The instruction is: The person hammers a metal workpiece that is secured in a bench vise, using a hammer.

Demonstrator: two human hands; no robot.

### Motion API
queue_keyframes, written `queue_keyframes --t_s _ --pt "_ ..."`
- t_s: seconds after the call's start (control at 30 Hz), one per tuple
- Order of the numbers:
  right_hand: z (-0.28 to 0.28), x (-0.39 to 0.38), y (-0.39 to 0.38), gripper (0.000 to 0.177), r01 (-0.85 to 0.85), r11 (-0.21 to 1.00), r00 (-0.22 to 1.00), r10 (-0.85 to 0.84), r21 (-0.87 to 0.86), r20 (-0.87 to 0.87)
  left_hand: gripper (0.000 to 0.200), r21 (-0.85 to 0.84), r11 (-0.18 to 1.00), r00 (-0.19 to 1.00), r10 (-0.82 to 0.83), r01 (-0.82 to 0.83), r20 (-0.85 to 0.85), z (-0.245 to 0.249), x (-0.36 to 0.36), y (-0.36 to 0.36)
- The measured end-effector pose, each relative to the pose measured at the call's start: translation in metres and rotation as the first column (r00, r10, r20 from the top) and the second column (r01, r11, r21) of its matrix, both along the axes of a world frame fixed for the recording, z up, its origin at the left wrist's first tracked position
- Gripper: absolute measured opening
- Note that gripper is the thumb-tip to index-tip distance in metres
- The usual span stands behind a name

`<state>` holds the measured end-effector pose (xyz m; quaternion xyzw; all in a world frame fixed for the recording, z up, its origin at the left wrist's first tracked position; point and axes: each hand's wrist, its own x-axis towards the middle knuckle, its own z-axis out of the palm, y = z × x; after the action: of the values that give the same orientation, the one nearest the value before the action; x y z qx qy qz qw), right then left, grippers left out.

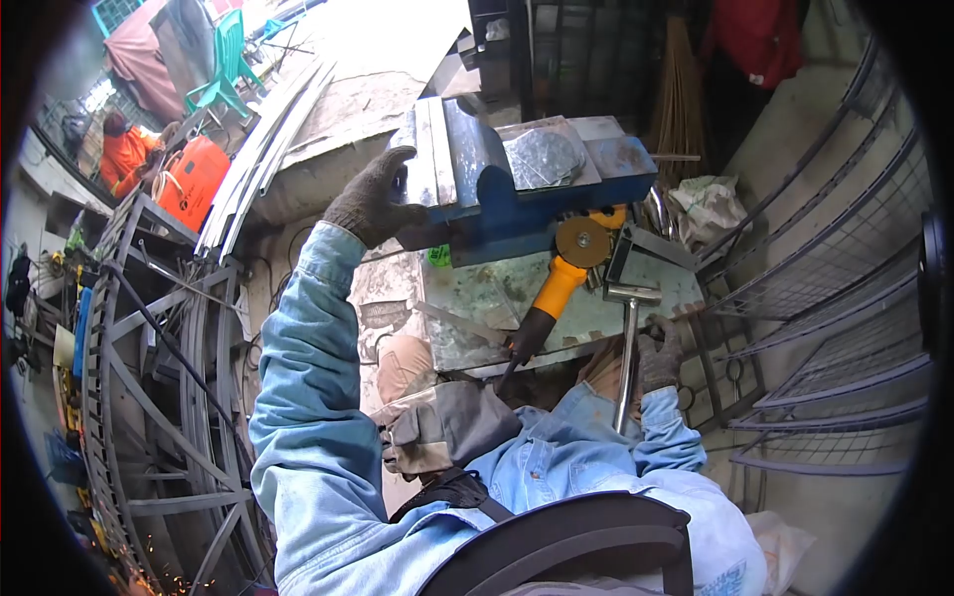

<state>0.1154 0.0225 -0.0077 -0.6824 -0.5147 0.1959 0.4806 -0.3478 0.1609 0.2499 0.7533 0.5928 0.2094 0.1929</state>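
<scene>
My left hand (373,199), in a dark glove, is at the left end of the blue vise (507,214). Its thumb and fingers are spread in a C shape beside the pale jaw. Low on the right, my gloved right hand (658,356) has loosely bent fingers, with nothing visible in them. Just left of it stands a metal hammer (628,348), its head toward the vise. An angle grinder (558,288) with a yellow and black body lies below the vise, its round disc facing up. A flat metal piece (545,157) rests on the vise.
Metal frames (179,397) stand at the left, and mesh racks (835,368) at the right. Long pale bars (268,149) lie at the upper left. Beyond them are a person in orange (124,154) and a green chair (227,70). Sparks (154,574) show at the lower left.
</scene>
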Motion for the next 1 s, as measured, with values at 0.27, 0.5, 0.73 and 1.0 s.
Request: queue_keyframes --t_s 0.27,0.5,0.73,1.0 --pt "0.015 -0.013 -0.001 0.036 0.048 0.999 0.996 -0.047 0.022 -0.075 0.059 0.150 0.880 0.555 0.145 -0.451 0.819 -0.079 -0.077 0.011" --pt "0.038 -0.049 0.011 0.028 -0.189 0.957 0.978 0.164 0.219 0.127 0.061 -0.616 0.677 0.049 0.688 -0.402 0.724 -0.267 -0.109 0.037" --pt "0.186 -0.156 0.055 0.033 -0.643 0.676 0.761 0.509 0.360 0.402 0.069 -0.368 0.824 0.188 0.480 -0.430 0.857 -0.340 -0.102 0.063" --pt "0.238 -0.233 0.120 0.046 -0.745 0.525 0.665 0.551 0.411 0.503 0.074 -0.330 0.896 0.721 0.437 -0.297 0.538 -0.276 -0.074 -0.057"
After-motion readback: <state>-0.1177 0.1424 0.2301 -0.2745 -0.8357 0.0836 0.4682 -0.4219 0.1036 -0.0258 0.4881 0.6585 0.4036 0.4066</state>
